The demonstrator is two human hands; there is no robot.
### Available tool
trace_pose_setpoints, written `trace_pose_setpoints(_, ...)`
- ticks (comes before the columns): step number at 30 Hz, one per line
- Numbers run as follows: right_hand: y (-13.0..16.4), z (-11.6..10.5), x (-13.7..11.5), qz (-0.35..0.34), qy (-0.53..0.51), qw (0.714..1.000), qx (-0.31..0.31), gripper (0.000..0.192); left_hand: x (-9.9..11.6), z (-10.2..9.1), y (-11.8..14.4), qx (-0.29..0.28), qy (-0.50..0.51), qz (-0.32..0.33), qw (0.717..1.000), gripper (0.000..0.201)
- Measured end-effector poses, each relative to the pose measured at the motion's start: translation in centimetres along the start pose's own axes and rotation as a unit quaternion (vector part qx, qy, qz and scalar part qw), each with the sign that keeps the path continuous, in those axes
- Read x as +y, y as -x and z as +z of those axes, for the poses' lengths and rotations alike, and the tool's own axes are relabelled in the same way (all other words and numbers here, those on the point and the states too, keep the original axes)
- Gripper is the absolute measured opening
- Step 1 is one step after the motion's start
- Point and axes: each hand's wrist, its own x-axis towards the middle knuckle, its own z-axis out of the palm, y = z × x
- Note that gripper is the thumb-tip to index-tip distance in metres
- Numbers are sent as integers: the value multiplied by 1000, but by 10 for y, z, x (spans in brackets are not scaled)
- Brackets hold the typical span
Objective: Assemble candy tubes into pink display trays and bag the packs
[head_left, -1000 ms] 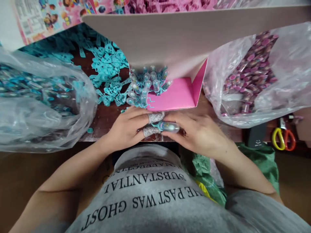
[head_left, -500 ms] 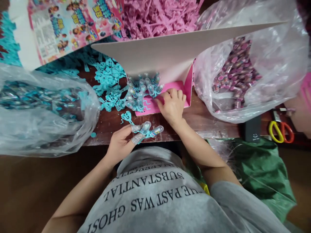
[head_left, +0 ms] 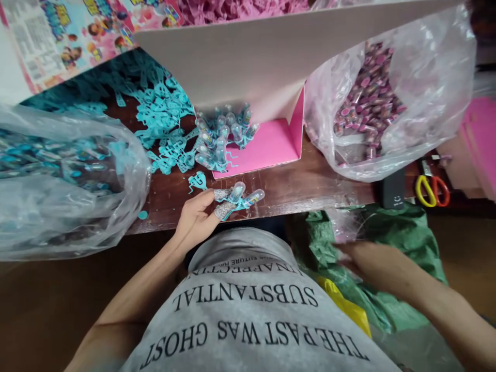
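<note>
Dark brown wooden table (head_left: 310,188), crowded, viewed from above. At the back, a pale card lid raised over a shallow pink box (head_left: 267,147). Inside its left corner, a cluster of small clear capsule toys (head_left: 220,137) on teal plastic frames. Left of the box, loose teal cut-out pieces (head_left: 163,119) scattered flat on the wood. Far left, a crinkled clear plastic bag (head_left: 58,181) stuffed with teal and silvery capsules. To the right, another clear bag (head_left: 387,93), filled with pink and purple capsules. Beyond the lid, a heap of shredded pink strips (head_left: 232,8) and a printed cartoon sheet (head_left: 65,36). At the right table edge, a small black block (head_left: 392,188) and scissors with yellow and orange handles (head_left: 432,190).

Left hand (head_left: 196,217) near the front table edge, thumb and forefinger capped in grey textured sleeves, fingers (head_left: 223,211) pinched on a teal frame with two clear capsules (head_left: 244,197), held just above the wood. Right hand (head_left: 368,263) low beside the lap, blurred, resting against a crumpled green plastic bag (head_left: 406,248) below the table; fingers there impossible to read as spread or closed.
</note>
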Motion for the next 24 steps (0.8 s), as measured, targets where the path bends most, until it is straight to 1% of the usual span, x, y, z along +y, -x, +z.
trace_pose_setpoints(1,-19,-4,-12,-15,4,1000,26,20,2,0,2,1,-2,4,1000,18)
trace_pose_setpoints(2,-45,-9,-27,-16,4,996,85,27,4,0,5,0,-5,7,1000,19)
trace_pose_setpoints(3,-76,-12,-42,-11,-10,987,161,32,6,-1,8,0,-10,9,1000,19)
trace_pose_setpoints(4,-109,-13,-58,-12,-25,974,227,34,6,-3,12,1,-16,9,1000,20)
trace_pose_setpoints(5,-143,-12,-74,1,-27,957,288,35,5,-6,16,4,-21,6,1000,20)
trace_pose_setpoints(6,-174,-10,-89,36,-21,942,334,35,3,-9,20,10,-24,-2,1000,20)
trace_pose_setpoints(8,-224,0,-112,67,-18,934,351,39,-4,-15,28,33,-25,-27,999,18)
trace_pose_setpoints(9,-242,6,-120,75,-19,934,349,40,-7,-18,31,44,-24,-42,998,19)
trace_pose_setpoints(10,-256,12,-126,77,-22,936,344,40,-11,-21,33,53,-22,-58,997,20)
trace_pose_setpoints(12,-272,19,-133,79,-31,939,333,37,-17,-24,35,66,-15,-82,994,23)
trace_pose_setpoints(15,-274,19,-136,75,-38,945,318,37,-21,-25,31,73,-1,-91,993,23)
trace_pose_setpoints(17,-262,14,-134,59,-33,948,310,36,-23,-24,28,68,10,-85,994,21)
trace_pose_setpoints(18,-251,13,-132,47,-29,950,307,36,-24,-24,27,64,13,-83,994,20)
trace_pose_setpoints(20,-219,10,-120,15,-17,953,301,35,-26,-24,25,57,15,-82,995,19)
trace_pose_setpoints(22,-173,11,-99,-24,3,961,275,35,-28,-24,25,52,13,-83,995,19)
trace_pose_setpoints(24,-124,12,-74,-71,27,978,195,38,-30,-22,27,50,15,-86,995,22)
